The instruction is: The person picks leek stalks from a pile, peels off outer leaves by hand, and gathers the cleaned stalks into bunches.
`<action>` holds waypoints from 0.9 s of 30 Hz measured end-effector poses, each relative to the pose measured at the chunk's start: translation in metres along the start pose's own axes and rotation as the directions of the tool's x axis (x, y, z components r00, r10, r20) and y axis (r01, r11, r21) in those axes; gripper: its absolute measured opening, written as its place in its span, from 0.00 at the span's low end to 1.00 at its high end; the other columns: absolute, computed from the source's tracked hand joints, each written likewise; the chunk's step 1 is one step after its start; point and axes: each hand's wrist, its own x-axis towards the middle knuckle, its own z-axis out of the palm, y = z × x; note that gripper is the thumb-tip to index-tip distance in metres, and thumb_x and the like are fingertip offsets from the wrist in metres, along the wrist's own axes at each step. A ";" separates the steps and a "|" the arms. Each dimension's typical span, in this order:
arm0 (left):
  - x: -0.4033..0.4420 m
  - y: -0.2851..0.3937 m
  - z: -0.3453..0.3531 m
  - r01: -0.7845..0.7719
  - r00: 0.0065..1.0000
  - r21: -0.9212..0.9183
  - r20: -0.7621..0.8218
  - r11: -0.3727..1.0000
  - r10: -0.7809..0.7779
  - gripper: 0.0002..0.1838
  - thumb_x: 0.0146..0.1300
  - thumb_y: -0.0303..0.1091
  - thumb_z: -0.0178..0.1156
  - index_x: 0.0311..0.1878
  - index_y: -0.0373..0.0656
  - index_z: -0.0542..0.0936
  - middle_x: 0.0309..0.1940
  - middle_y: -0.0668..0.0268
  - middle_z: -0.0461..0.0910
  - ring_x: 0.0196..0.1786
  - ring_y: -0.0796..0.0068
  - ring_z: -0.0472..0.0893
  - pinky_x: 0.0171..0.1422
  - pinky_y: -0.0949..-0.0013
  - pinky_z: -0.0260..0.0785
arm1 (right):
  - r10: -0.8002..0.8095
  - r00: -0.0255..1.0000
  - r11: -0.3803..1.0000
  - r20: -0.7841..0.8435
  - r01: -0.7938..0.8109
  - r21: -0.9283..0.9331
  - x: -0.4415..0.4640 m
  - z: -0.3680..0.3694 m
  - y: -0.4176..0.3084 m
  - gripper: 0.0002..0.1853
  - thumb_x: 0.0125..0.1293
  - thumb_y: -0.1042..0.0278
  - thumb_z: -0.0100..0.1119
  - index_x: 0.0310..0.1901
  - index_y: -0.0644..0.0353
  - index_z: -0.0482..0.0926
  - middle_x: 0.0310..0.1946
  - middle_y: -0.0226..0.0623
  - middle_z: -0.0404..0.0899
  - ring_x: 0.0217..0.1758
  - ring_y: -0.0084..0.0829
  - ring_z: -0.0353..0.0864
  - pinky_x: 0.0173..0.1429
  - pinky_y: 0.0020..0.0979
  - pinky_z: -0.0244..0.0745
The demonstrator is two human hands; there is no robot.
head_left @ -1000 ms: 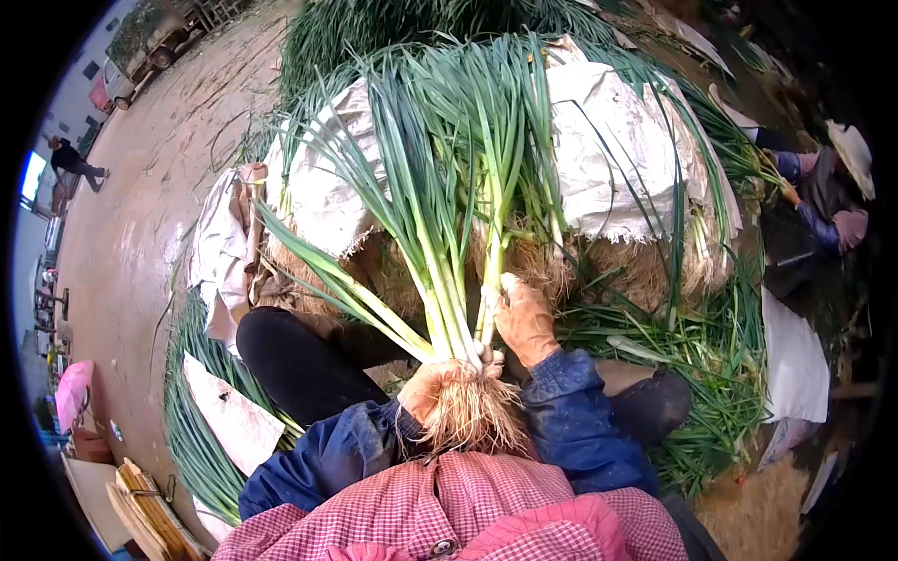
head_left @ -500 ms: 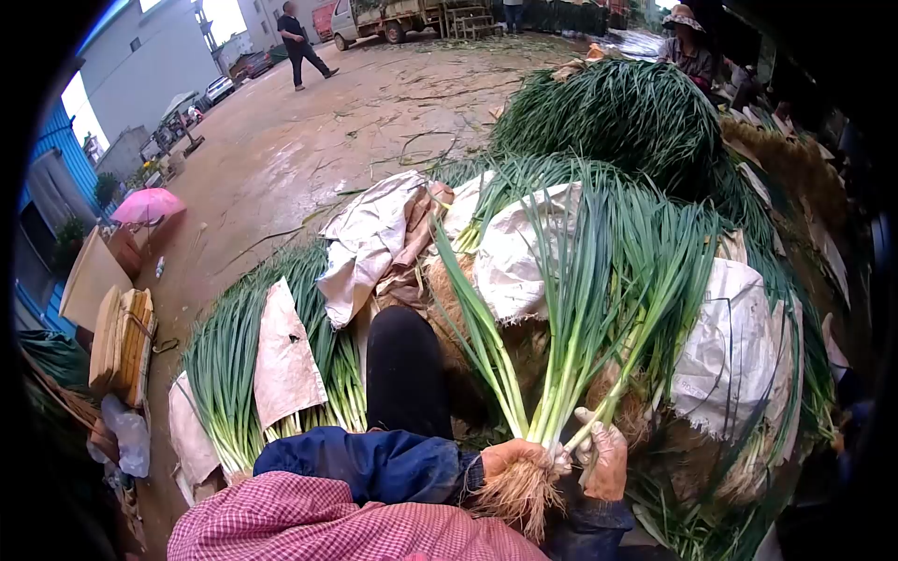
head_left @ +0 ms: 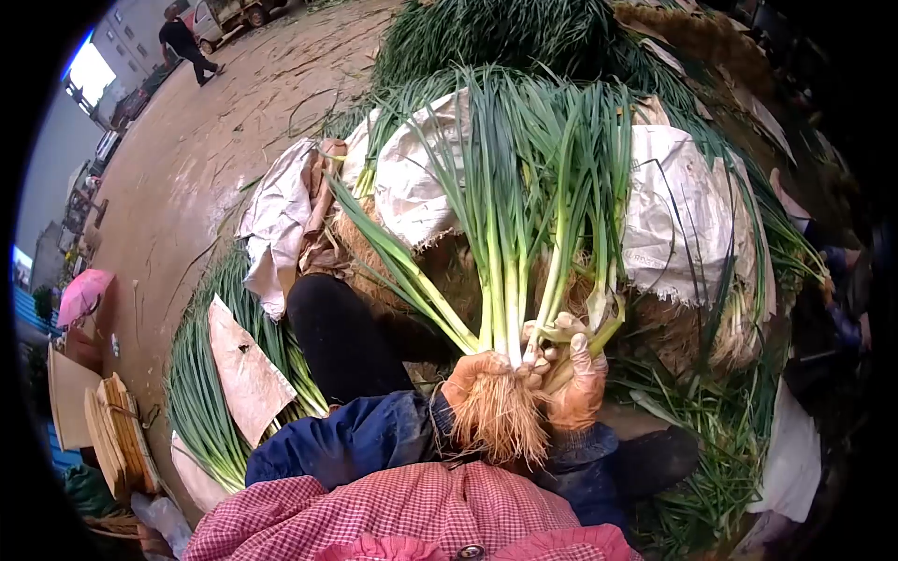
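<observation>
In the head view, my left hand [head_left: 475,379] is wrapped around the lower stems of a bunch of green garlic [head_left: 505,299]. Its pale stems fan upward into long flat green leaves, and the tangled roots [head_left: 500,421] hang below my fist. Close against the right side of the bunch is my right hand [head_left: 574,388], in a dirt-stained glove like the left. Its fingers are closed on a green garlic stalk [head_left: 606,325] whose yellowish end sticks out bent beside the thumb. Where the fingers of both hands meet, the stem bases are partly hidden.
Heaps of green garlic [head_left: 201,374] lie left and ahead, partly covered by white woven sacks [head_left: 666,220]. Loose leaves [head_left: 697,467] litter the ground at right. Folded cardboard [head_left: 117,435] and a pink umbrella [head_left: 82,295] are at left. A person [head_left: 187,45] walks far off.
The view has tilted down and turned right, so the bunch appears higher and further left. The right hand's stalk, upright among the leaves before, now shows as a short bent end.
</observation>
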 end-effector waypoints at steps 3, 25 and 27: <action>0.008 0.007 0.019 -0.109 0.992 0.155 0.074 0.982 0.099 0.30 0.47 0.26 0.57 0.57 0.33 0.65 0.40 0.56 0.74 0.43 0.65 0.73 0.49 0.62 0.71 | -0.376 0.925 0.925 -0.060 0.370 -0.089 -0.022 -0.029 -0.012 0.15 0.66 0.61 0.55 0.47 0.63 0.73 0.35 0.32 0.73 0.39 0.26 0.74 0.42 0.27 0.72; 0.006 -0.009 -0.037 0.160 0.921 0.188 -0.383 0.969 -0.077 0.24 0.52 0.18 0.55 0.55 0.34 0.68 0.48 0.55 0.74 0.48 0.64 0.78 0.55 0.65 0.74 | -0.267 0.793 -0.685 0.547 0.243 -0.687 0.078 -0.088 -0.015 0.11 0.54 0.60 0.60 0.32 0.58 0.77 0.20 0.42 0.76 0.21 0.45 0.76 0.24 0.39 0.70; 0.012 -0.012 -0.039 0.179 0.931 0.157 -0.346 0.971 -0.116 0.24 0.52 0.19 0.55 0.55 0.35 0.68 0.48 0.55 0.74 0.48 0.64 0.78 0.53 0.65 0.75 | -0.276 0.793 -0.575 0.544 0.317 -0.754 0.068 -0.080 -0.015 0.10 0.55 0.62 0.61 0.35 0.59 0.78 0.20 0.41 0.75 0.19 0.43 0.75 0.23 0.38 0.69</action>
